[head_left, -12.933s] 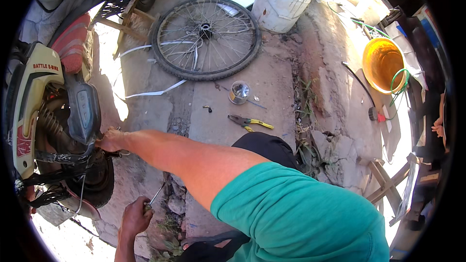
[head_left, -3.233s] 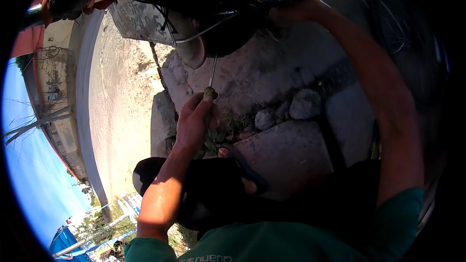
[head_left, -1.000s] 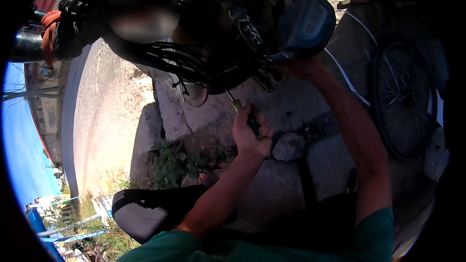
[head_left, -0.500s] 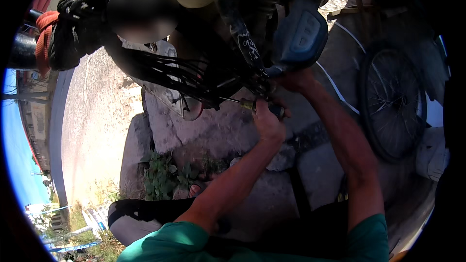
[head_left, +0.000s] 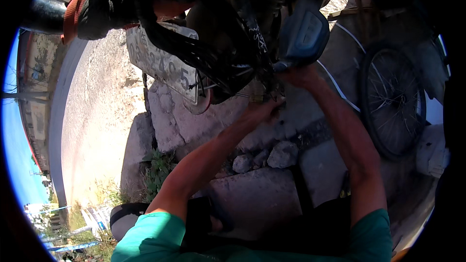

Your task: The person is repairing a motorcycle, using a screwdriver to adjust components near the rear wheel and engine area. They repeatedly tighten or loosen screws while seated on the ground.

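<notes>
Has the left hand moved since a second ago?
Yes: judged against the bike's blue-grey cover, the left hand has moved up and to the right in the picture, ending closer to that cover.

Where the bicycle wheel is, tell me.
The bicycle wheel is on the head view's right side, beyond the right forearm and beside a white strip.

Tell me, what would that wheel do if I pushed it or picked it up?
The wheel seems to lie flat, so a push would probably scrape it along, not roll it. Stood on its narrow tyre, it would likely roll, then tip. With thin spokes and open gaps, it's probably light for its size.
</notes>
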The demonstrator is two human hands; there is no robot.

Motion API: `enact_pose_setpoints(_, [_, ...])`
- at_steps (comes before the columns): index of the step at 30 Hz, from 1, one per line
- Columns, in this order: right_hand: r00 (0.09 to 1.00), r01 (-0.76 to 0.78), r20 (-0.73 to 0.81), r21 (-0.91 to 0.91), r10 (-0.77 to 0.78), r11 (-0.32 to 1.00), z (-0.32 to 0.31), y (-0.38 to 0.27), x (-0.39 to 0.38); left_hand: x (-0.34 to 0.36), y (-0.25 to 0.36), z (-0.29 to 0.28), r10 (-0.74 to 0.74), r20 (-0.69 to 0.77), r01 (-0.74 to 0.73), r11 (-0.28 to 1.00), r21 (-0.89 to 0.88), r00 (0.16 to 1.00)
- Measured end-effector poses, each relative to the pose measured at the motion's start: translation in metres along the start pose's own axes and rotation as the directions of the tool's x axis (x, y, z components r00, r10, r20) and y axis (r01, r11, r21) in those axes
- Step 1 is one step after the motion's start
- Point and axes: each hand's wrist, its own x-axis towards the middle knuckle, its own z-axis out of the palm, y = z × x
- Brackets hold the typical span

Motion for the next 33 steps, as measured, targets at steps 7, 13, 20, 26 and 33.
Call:
enact_pose_setpoints(7, [0.951, 0.190, -0.223, -0.127, -0.215, 0.973, -0.005, -0.005, -0.003, 0.027, -0.036, -0.022, -0.065, -0.101, 0.098, 0.922, 0.375, 0.993])
enact_pose_setpoints(13, [0.983, 0.175, -0.049, -0.029, -0.177, 0.984, -0.008, -0.010, 0.008, 0.063, -0.077, -0.027, 0.269, -0.311, -0.089, 0.868, 0.489, 0.912])
enact_pose_setpoints(20, [0.962, 0.219, -0.141, -0.107, -0.233, 0.970, 0.001, 0.000, -0.004, -0.033, -0.049, -0.015, 0.285, -0.242, -0.218, 0.938, 0.271, 0.927])
enact_pose_setpoints(26, [0.938, 0.266, -0.201, -0.100, -0.281, 0.959, 0.005, -0.005, -0.003, -0.057, -0.046, -0.004, 0.195, -0.207, -0.212, 0.975, -0.061, 0.959])
enact_pose_setpoints(33, [0.955, -0.234, 0.244, 0.273, 0.168, 0.933, -0.003, -0.027, -0.001, -0.083, -0.023, -0.008, 0.218, 0.021, -0.202, 0.932, -0.301, 0.976])
